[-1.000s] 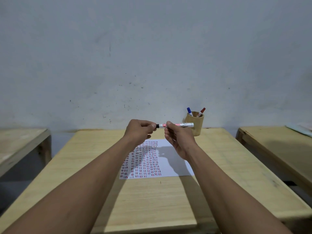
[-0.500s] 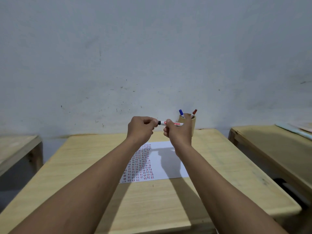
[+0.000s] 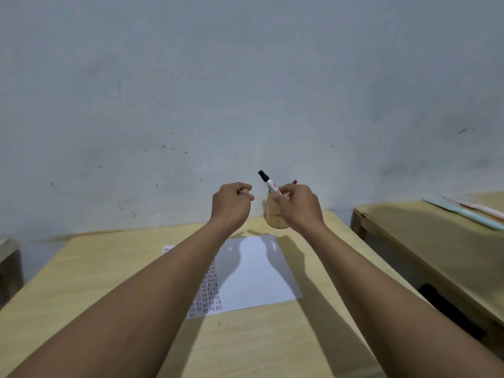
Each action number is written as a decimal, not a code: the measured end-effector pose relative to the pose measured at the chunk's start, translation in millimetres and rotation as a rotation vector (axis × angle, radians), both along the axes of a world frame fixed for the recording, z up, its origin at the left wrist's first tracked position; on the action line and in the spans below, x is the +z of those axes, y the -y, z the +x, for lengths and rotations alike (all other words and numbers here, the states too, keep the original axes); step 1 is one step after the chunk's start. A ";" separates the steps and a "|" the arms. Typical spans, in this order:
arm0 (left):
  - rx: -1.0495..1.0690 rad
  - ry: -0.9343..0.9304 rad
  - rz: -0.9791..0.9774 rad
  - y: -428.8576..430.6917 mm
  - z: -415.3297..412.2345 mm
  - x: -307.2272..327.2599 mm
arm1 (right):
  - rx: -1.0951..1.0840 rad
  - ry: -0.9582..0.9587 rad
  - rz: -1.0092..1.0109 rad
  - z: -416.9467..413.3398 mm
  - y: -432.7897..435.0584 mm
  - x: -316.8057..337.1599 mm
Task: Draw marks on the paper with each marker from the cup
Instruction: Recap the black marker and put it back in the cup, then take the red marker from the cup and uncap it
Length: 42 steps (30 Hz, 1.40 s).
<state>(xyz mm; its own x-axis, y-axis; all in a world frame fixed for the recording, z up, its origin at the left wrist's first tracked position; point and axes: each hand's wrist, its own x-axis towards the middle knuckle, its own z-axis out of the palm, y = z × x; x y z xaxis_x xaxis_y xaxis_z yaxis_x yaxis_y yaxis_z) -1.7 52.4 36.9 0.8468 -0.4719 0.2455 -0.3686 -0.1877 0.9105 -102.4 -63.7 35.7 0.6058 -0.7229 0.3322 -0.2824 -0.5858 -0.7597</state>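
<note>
Black-capped and white-bodied, the marker (image 3: pixel 268 182) is pinched in the fingers of the right hand (image 3: pixel 298 207), its capped end tilted up and to the left of the grip. Just behind and below that hand stands the wooden cup (image 3: pixel 274 216), with a red marker tip (image 3: pixel 294 181) showing above the knuckles. Apart to the left of the grip, the left hand (image 3: pixel 231 204) is curled closed; whether it holds anything cannot be told. Below both hands the paper (image 3: pixel 256 274) lies on the table (image 3: pixel 109 268), its left part covered in short marks.
</note>
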 end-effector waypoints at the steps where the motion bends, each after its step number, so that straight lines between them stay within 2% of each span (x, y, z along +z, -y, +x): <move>1: -0.002 0.011 0.025 7.3 0.8 -4.5 | -0.003 0.024 0.011 0.8 8.3 2.5; 9: -0.044 0.030 0.208 61.1 16.0 -45.0 | -0.049 0.123 0.015 22.7 62.3 12.6; 14: -0.077 0.004 0.232 89.3 20.0 -63.7 | -0.046 0.191 -0.005 39.5 79.8 8.5; 18: -0.081 0.001 0.196 107.4 18.4 -78.4 | -0.028 0.134 0.006 55.6 89.1 -3.1; 23: -0.061 0.042 0.162 123.5 18.0 -83.3 | 0.055 -0.041 0.132 66.4 97.3 -20.8; 26: -0.039 0.035 0.133 129.5 19.1 -86.0 | 0.068 -0.007 0.187 65.3 100.5 -25.3; 30: -0.011 0.052 0.091 131.3 21.5 -95.4 | -0.130 0.139 0.171 61.0 109.5 -36.4; 35: 0.003 0.089 0.044 132.7 23.9 -102.1 | -0.159 0.031 0.237 66.7 118.0 -44.7; 42: 0.016 0.101 0.056 131.3 24.7 -103.0 | -0.151 -0.011 0.211 81.6 122.4 -43.8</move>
